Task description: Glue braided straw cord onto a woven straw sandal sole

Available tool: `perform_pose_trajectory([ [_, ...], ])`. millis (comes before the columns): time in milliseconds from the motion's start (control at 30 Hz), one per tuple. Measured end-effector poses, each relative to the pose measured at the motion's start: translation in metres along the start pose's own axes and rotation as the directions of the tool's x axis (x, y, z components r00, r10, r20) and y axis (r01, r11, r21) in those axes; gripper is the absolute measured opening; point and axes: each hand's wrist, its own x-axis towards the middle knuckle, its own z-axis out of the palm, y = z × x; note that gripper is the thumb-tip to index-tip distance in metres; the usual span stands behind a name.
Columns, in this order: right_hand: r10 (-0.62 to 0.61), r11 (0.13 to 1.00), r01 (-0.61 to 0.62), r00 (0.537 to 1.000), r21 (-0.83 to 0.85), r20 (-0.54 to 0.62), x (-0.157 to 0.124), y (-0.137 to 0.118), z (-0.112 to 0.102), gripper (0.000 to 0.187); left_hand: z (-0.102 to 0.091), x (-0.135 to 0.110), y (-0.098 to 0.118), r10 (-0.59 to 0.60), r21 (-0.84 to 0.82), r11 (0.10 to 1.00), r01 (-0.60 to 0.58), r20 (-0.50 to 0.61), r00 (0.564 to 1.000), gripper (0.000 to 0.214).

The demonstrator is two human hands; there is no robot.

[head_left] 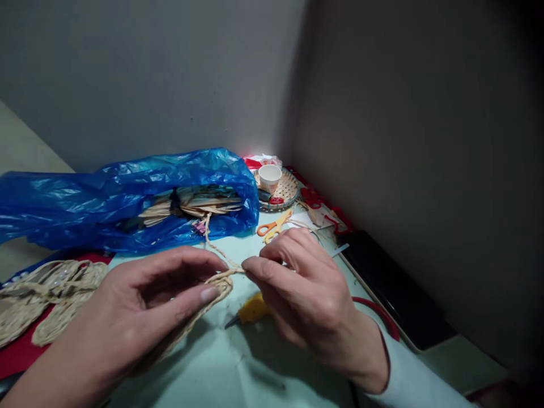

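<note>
My left hand is closed around a woven straw piece, thumb on its near face; most of the piece is hidden behind the palm. My right hand pinches a braided straw cord beside the tip of that piece. From there the cord runs back toward the blue plastic bag, which has dry straw strips in its mouth. Beneath my right hand lies a yellow glue gun, its dark nozzle pointing left and partly covered by the hand.
Woven straw sandals lie on red cloth at the left. Behind my right hand are orange-handled scissors and a round woven basket with a paper cup. A black flat object lies along the right wall.
</note>
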Motion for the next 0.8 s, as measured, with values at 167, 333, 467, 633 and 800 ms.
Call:
perform_pose_trajectory([
  [167, -0.046, 0.993, 0.037, 0.996, -0.116, -0.072, -0.001, -0.001, 0.004, 0.024, -0.001, 0.001, -0.001, -0.003, 0.041, 0.999, 0.005, -0.045, 0.999, 0.010],
  [333, -0.079, 0.985, 0.065, 0.993, -0.157, -0.086, -0.003, -0.003, 0.005, 0.021, 0.005, -0.002, 0.002, -0.102, -0.060, 0.994, 0.096, -0.120, 0.988, 0.013],
  [467, -0.074, 0.976, 0.053, 0.993, -0.210, -0.092, -0.004, -0.007, 0.009, 0.024, 0.005, 0.000, 0.000, -0.070, -0.036, 0.997, 0.067, -0.103, 0.992, 0.018],
  [633, -0.050, 0.968, 0.034, 0.997, -0.248, -0.061, -0.005, -0.012, 0.014, 0.022, 0.009, -0.004, -0.004, -0.140, -0.066, 0.989, 0.131, -0.178, 0.974, 0.024],
  [800, -0.005, 0.968, -0.015, 0.997, -0.250, -0.078, -0.008, -0.017, 0.017, 0.026, 0.013, -0.008, -0.006, -0.190, -0.093, 0.980, 0.174, -0.217, 0.957, 0.030],
])
